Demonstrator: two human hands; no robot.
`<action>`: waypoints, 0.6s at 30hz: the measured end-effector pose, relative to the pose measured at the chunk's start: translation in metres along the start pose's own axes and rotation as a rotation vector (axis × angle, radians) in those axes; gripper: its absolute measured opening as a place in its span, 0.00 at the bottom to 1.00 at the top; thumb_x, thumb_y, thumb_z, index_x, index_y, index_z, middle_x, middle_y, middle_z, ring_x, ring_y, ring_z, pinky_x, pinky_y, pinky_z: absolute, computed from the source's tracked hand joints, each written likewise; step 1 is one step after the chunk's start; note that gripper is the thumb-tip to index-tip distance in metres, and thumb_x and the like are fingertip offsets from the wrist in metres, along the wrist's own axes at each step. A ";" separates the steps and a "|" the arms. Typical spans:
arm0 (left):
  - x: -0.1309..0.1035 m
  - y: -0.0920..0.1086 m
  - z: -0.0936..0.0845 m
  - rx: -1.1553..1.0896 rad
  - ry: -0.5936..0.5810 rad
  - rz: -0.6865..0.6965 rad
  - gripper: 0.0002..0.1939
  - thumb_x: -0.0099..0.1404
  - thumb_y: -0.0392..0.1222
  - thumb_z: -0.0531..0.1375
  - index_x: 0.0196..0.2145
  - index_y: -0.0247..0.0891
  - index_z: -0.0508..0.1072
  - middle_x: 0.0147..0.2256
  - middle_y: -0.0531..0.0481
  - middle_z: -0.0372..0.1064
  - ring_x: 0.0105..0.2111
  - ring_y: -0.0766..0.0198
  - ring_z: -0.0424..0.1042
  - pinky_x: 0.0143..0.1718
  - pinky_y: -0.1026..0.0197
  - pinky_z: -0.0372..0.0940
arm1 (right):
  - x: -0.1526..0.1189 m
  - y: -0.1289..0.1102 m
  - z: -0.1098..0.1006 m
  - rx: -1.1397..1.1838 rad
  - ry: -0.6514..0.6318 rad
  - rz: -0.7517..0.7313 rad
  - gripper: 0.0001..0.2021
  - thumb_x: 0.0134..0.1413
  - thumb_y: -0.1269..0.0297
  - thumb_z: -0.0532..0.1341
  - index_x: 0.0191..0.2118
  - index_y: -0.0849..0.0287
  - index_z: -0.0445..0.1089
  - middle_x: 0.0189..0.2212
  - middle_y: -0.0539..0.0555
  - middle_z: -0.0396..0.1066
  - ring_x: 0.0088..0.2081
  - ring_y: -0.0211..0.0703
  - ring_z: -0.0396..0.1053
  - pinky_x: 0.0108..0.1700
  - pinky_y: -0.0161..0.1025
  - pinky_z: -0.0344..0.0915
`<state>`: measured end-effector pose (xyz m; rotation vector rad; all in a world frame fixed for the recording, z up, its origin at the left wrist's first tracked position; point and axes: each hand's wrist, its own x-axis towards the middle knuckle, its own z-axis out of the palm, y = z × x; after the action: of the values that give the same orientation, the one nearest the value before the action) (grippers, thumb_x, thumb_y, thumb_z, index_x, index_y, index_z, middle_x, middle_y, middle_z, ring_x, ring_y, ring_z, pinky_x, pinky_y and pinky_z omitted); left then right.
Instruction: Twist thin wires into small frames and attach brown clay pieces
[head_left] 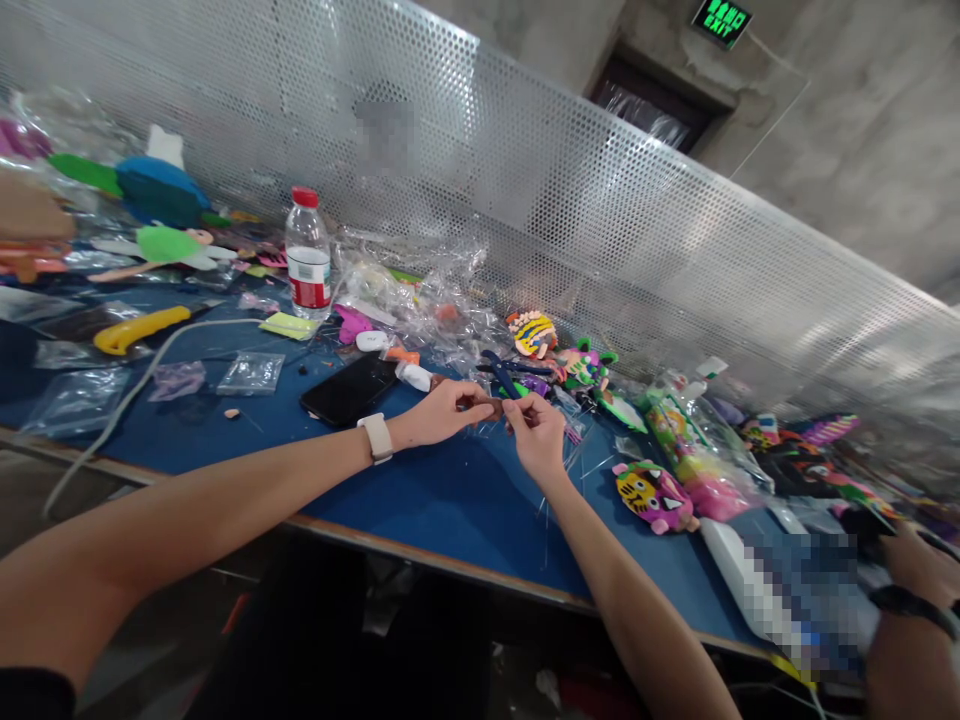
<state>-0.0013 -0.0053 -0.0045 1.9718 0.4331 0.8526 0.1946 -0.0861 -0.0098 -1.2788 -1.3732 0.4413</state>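
Over the blue tabletop (450, 500), my left hand (448, 410) and my right hand (538, 432) meet fingertip to fingertip. Both are closed in a pinch on one small brown piece (493, 402), which looks soft like modelling clay; fingers cover much of it. A pale watch sits on my left wrist. Just behind my hands lie dark-handled scissors (504, 372) and a small white packet (414, 376). A black phone (351, 388) rests to the left of my left hand. Right of my right hand is a colourful tiger-face figure (654, 496).
A red-capped bottle (307, 255) stands at the back left, near a yellow-handled knife (142, 328) and a white cable (150, 375). Plastic bags (427, 290) and colourful figures line the perforated metal screen (525, 150). Another person's hand (922, 565) is at the far right.
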 end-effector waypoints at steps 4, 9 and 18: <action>0.000 -0.002 0.001 -0.027 -0.001 0.003 0.17 0.72 0.53 0.64 0.35 0.36 0.76 0.27 0.51 0.71 0.27 0.65 0.66 0.31 0.61 0.60 | 0.000 0.000 0.001 0.010 0.008 0.001 0.30 0.58 0.30 0.70 0.28 0.54 0.72 0.21 0.49 0.68 0.23 0.41 0.65 0.27 0.39 0.64; 0.000 -0.004 0.000 -0.017 -0.018 -0.013 0.17 0.71 0.54 0.66 0.37 0.36 0.77 0.30 0.50 0.73 0.29 0.64 0.67 0.31 0.61 0.60 | 0.000 0.002 0.001 0.015 0.008 -0.006 0.30 0.58 0.29 0.70 0.28 0.54 0.71 0.20 0.49 0.68 0.22 0.41 0.65 0.27 0.40 0.63; -0.001 -0.003 0.000 0.015 -0.032 0.003 0.21 0.74 0.59 0.65 0.37 0.36 0.77 0.28 0.51 0.71 0.27 0.64 0.65 0.30 0.61 0.58 | -0.001 0.004 0.001 0.010 0.003 -0.011 0.29 0.59 0.31 0.69 0.28 0.53 0.71 0.21 0.48 0.68 0.22 0.41 0.64 0.27 0.40 0.64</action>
<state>-0.0022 -0.0045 -0.0071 1.9976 0.4191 0.8209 0.1952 -0.0846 -0.0142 -1.2623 -1.3731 0.4376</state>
